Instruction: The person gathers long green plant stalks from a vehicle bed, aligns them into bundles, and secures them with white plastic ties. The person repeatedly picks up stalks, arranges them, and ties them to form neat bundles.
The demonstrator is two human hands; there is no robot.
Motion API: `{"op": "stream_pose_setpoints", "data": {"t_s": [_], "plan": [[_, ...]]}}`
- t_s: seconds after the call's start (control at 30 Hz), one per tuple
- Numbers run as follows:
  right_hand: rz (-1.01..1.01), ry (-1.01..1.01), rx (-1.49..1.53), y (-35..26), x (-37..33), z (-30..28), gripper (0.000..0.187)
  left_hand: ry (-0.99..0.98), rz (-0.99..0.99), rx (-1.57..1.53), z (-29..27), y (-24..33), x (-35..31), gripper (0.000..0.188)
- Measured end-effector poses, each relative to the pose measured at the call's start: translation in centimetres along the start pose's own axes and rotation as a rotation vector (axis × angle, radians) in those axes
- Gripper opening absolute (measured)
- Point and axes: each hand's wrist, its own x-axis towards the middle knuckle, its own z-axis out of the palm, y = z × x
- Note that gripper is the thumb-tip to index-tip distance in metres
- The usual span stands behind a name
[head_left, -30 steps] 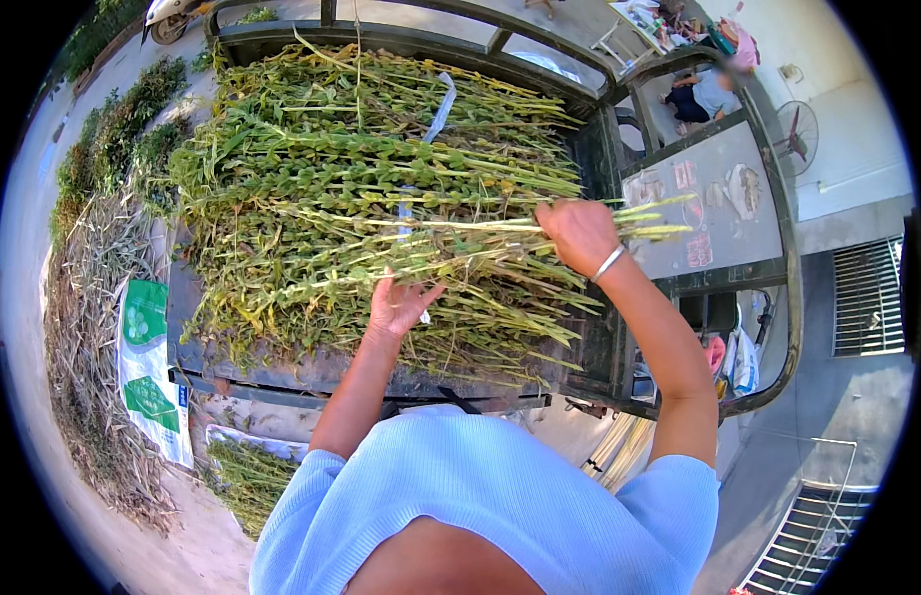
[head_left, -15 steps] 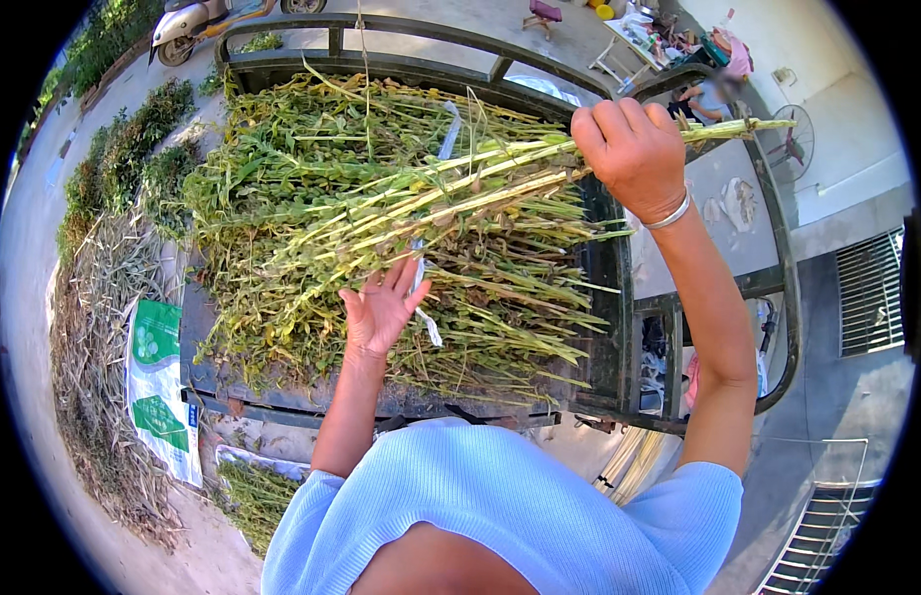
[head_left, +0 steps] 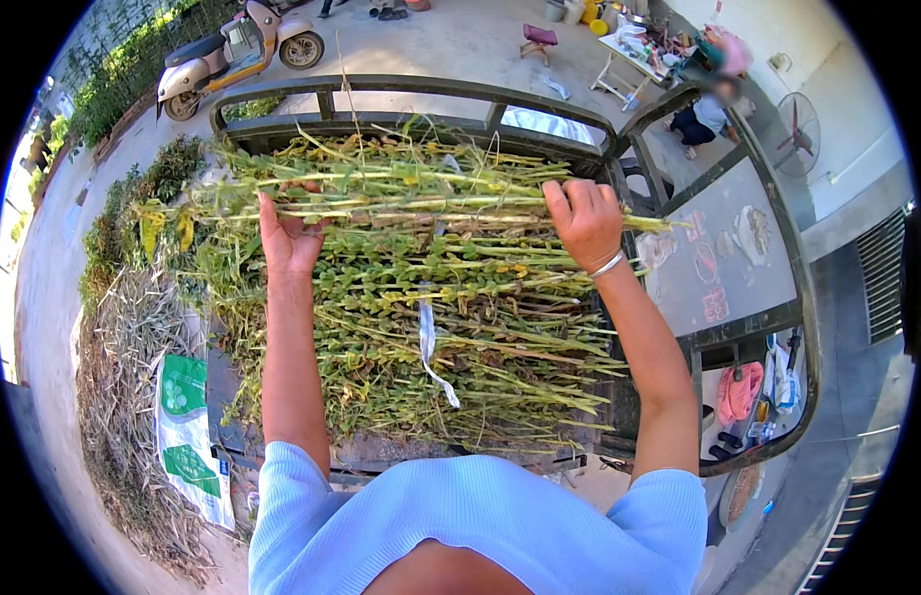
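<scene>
A bundle of long, cut green plant stalks (head_left: pixel 430 201) lies level across the far part of the stack, in both of my hands. My right hand (head_left: pixel 586 226) is closed round its thick bare ends at the right; a light bracelet circles that wrist. Toward the leafy end, my left hand (head_left: pixel 290 238) has its palm up, thumb at the near side and fingers passing behind the stalks, partly hidden by them. Beneath is a deep layer of similar stalks (head_left: pixel 460 347) on a dark metal truck bed (head_left: pixel 619 407). A pale plastic strip (head_left: pixel 428 342) hangs over the stack.
Dark metal rails (head_left: pixel 411 85) edge the bed's far side, and a frame with a grey panel (head_left: pixel 723 258) stands at the right. Dry stalks (head_left: pixel 123 387) and a green-and-white sack (head_left: pixel 190 426) lie left. Farther off are a scooter (head_left: pixel 237 55), a cluttered table (head_left: pixel 634 59) and a seated person (head_left: pixel 706 119).
The bundle has gone from slanting to nearly level and farther back. My left hand has moved up and left, from open beneath it to round its leafy part. My right hand has lowered and shifted left.
</scene>
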Motion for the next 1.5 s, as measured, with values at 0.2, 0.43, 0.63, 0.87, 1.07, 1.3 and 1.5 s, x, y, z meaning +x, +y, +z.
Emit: {"op": "stream_pose_setpoints", "data": {"t_s": [0.2, 0.43, 0.63, 0.87, 1.07, 1.3, 1.5], "plan": [[0.164, -0.116, 0.010, -4.2, -4.4, 7.1, 0.024, 0.331, -0.288, 0.218, -8.2, -3.7, 2.1, 0.065], [0.121, -0.213, 0.022, -6.4, -8.4, 9.7, 0.022, 0.451, 0.378, 1.321, -5.8, -7.5, -3.6, 0.037], [0.081, -0.214, 0.044, -7.3, -6.2, 8.5, 0.016, -0.313, 0.055, 2.153, 6.1, -15.6, -0.7, 0.083], [0.106, -0.239, 0.025, -7.1, -4.9, 7.1, 0.012, -0.226, 0.077, 1.041, 3.7, -18.7, 2.6, 0.029], [0.249, -0.469, 0.098, -4.4, -8.1, 6.0, 0.015, 0.139, 0.219, 0.787, -2.4, -0.2, 0.6, 0.021], [0.378, -0.667, 0.262, -4.7, -6.1, 4.5, 0.027, 0.921, 0.892, 0.836, -24.8, 23.8, -14.7, 0.026], [0.492, -0.641, 0.356, -3.6, -4.7, 2.9, 0.033, 1.155, 0.778, 0.840, -28.0, 17.9, -24.0, 0.037]]}}
